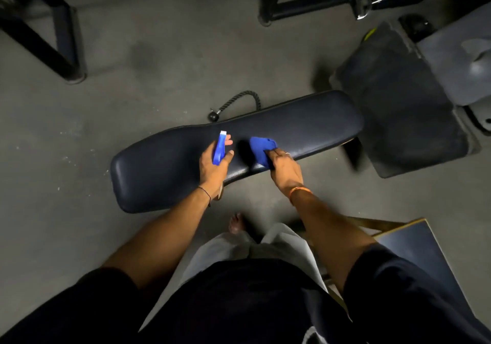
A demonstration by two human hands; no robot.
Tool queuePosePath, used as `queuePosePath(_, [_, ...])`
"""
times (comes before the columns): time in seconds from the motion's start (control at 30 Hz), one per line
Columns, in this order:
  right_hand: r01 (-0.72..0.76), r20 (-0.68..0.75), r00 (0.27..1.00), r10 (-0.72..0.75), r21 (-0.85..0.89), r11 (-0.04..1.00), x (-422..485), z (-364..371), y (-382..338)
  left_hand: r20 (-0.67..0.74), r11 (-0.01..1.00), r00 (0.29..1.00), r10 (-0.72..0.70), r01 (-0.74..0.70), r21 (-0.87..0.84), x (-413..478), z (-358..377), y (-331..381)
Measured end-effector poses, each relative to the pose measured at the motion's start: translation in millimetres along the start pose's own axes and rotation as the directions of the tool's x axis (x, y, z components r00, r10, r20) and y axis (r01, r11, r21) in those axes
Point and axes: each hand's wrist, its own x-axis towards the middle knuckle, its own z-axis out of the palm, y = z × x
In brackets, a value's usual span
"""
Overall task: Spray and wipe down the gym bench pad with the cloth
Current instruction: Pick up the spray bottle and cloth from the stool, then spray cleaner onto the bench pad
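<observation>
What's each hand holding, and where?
The left hand grips the blue plastic spray bottle below its head; right hand holds the blue cloth by its near edge.

R hand point(285, 169) w/ cloth point(261, 148) on pad point(159, 168)

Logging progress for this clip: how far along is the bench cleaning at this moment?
Done: uncertain; the dark padded bench pad shows only a faint sheen near its middle, possibly spray. In hand: the left hand grips the blue plastic spray bottle above it, and the right hand holds the crumpled blue cloth pressed on the middle. Left: probably most of the pad; neither end shows wipe marks.
</observation>
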Motion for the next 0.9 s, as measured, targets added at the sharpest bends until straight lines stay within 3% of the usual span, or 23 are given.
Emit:
queuePosePath(0.23, [0.016, 0.073, 0.997, -0.012, -0.061, 0.998, 59, -5, -8, -0.033, 0.997, 0.996, -0.081, 0.081, 0.003, 29, -6, -15])
queuePosePath(0.47, [0.040, 0.096, 0.995, -0.032, -0.087, 0.995, 125, 4, 0, -0.102, 0.964, 0.970, -0.221, 0.202, -0.171, 53, 22, -16])
queuePosePath(0.57, [0.138, 0.275, 0.958, -0.080, -0.199, 0.970, 145, 21, 19, -0.078, 0.968, 0.973, -0.219, 0.206, -0.142, 61, 38, -19])
queuePosePath(0.63, [0.145, 0.461, 0.886, -0.044, -0.186, 0.972, 151, 38, 36, -0.054, 0.970, 0.972, -0.228, 0.222, -0.101, 67, 47, -24])
queuePosePath(0.7, [0.177, 0.546, 0.837, -0.040, -0.201, 0.963, 153, 51, 50, -0.038, 0.969, 0.970, -0.242, 0.239, -0.066, 70, 53, -27])
queuePosePath(0.8, [0.268, 0.606, 0.786, -0.120, -0.159, 0.950, 150, 57, 54, -0.022, 0.967, 0.967, -0.254, 0.253, -0.034, 70, 60, -31])
queuePosePath(0.87, [0.192, 0.548, 0.824, -0.144, -0.030, 0.981, 147, 56, 53, -0.016, 0.960, 0.960, -0.278, 0.277, -0.042, 68, 65, -32])
queuePosePath(0.9, [0.236, 0.504, 0.845, -0.178, -0.052, 0.970, 152, 58, 57, -0.026, 0.956, 0.956, -0.291, 0.290, -0.050, 67, 67, -34])
